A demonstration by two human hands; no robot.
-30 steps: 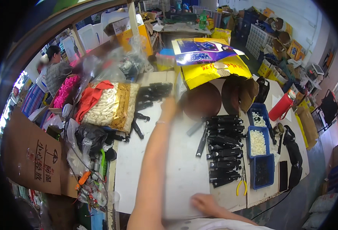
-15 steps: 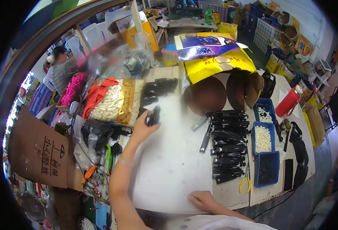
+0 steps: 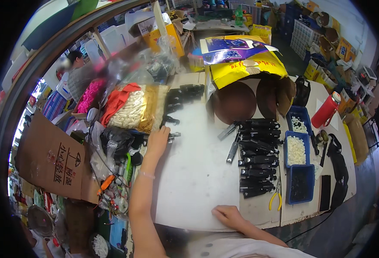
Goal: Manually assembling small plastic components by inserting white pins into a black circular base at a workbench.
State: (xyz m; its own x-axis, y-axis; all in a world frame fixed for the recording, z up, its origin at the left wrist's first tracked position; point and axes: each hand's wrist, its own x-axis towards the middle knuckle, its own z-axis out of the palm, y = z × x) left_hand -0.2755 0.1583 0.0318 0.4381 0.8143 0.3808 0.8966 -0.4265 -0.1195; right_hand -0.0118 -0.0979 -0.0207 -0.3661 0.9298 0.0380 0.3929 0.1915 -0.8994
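At the left edge of the white work surface (image 3: 198,172), my left hand (image 3: 157,141) is closed around a black elongated piece with a shiny end (image 3: 172,136). The hand covers most of that piece. Just beyond it, a column of similar black pieces (image 3: 185,94) runs toward the back. My right hand (image 3: 229,216) rests near the front edge of the surface, fingers curled in and nothing visible in them. To its right and farther back lies a stack of black elongated pieces with shiny ends (image 3: 258,159); two pieces stick out from its left side.
Yellow-handled pliers (image 3: 275,200) lie right of the stack. Blue trays (image 3: 300,195) hold white and black small parts. A red flask (image 3: 326,111) stands behind them. A yellow carton (image 3: 245,69) is at the back; a bag of white pieces (image 3: 131,109) and a cardboard box (image 3: 47,157) are left.
My left hand has come down with its black piece, from above the surface to the left edge beside the column. The view has shifted slightly. My right hand stays at the front edge.
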